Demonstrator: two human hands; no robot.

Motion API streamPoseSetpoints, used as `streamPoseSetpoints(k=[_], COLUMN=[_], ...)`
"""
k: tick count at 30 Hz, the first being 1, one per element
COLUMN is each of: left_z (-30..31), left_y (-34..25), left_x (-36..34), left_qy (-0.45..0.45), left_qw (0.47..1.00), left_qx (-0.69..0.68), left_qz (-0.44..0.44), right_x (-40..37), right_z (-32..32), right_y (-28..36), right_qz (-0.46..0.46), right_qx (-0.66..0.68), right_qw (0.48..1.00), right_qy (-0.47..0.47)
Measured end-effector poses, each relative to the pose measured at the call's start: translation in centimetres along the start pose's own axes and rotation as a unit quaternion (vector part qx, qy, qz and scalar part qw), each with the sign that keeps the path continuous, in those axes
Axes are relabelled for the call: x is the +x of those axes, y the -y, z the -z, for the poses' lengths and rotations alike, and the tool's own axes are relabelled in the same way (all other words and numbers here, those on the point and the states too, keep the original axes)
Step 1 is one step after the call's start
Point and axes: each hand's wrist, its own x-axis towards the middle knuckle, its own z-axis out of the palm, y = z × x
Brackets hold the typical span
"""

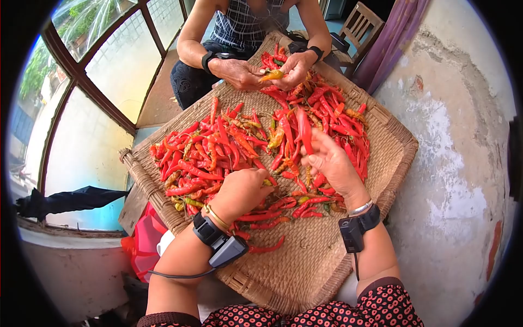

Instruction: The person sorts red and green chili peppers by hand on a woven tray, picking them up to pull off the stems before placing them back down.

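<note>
Red peppers lie in heaps on a woven tray. My left hand is closed over the near edge of the left heap, its fingertips pressed together beside a yellowish pepper tip; what they grip is too hidden to name. On the right, my right hand has its thumb and fingers around the lower end of a slightly blurred red pepper, held up above the heap. Both wrists carry black devices and bracelets.
Across the tray sits a co-worker, whose two hands hold a yellow-orange pepper. Windows and a black umbrella are at the left, a red bag below. A wooden chair, a purple curtain and a worn wall stand right.
</note>
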Motion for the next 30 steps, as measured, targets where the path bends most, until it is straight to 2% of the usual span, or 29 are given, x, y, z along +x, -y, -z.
streamPoseSetpoints(k=[1,3,5,7,9,10,11,13,19,21,23,26,30], left_z=[-0.2,-0.2,-0.1,-0.3,-0.6,-0.8,-0.9,-0.8,-1.3,-1.6,-1.8,-1.6,-2.6], left_y=[0.1,0.0,-0.2,-0.1,-0.1,0.0,0.0,-0.3,-0.3,-0.2,-0.3,-1.3,-1.7], left_x=[-0.2,-0.4,-0.4,-0.6,-0.7,-0.8,-0.8,-0.8,-0.9,-0.9,-0.9,-0.7,-0.6], left_qy=[0.019,0.037,0.100,0.101,0.102,0.111,0.120,0.125,0.136,0.147,0.144,0.101,0.126], left_qw=[0.999,0.996,0.985,0.983,0.980,0.976,0.973,0.970,0.968,0.965,0.964,0.977,0.972], left_qx=[0.041,0.084,0.139,0.150,0.162,0.176,0.190,0.202,0.200,0.199,0.205,0.153,0.147], left_qz=[-0.005,-0.012,-0.025,-0.041,-0.057,-0.059,-0.061,-0.055,-0.069,-0.082,-0.087,-0.109,-0.129], right_x=[-0.1,0.3,0.6,0.3,-0.1,0.0,-0.1,-0.5,-1.6,-1.8,-1.9,-2.0,-2.1], right_z=[-0.6,0.4,1.0,0.8,0.4,0.3,0.2,0.0,-0.8,-1.3,-1.4,-1.7,-1.8], right_y=[0.4,-1.3,-2.5,-2.0,-2.0,-1.8,-2.1,-2.8,-3.0,-3.2,-4.3,-4.8,-4.4], right_qz=[0.078,0.093,0.091,0.016,0.046,0.060,0.061,0.120,0.090,0.077,0.092,0.115,0.115], right_qx=[0.107,0.077,-0.175,-0.221,-0.293,-0.361,-0.361,-0.382,-0.505,-0.567,-0.566,-0.600,-0.579], right_qw=[0.985,0.988,0.978,0.975,0.950,0.920,0.920,0.904,0.843,0.806,0.807,0.777,0.790], right_qy=[-0.112,-0.096,-0.075,0.018,0.098,0.143,0.141,0.152,0.162,0.149,0.143,0.152,0.164])
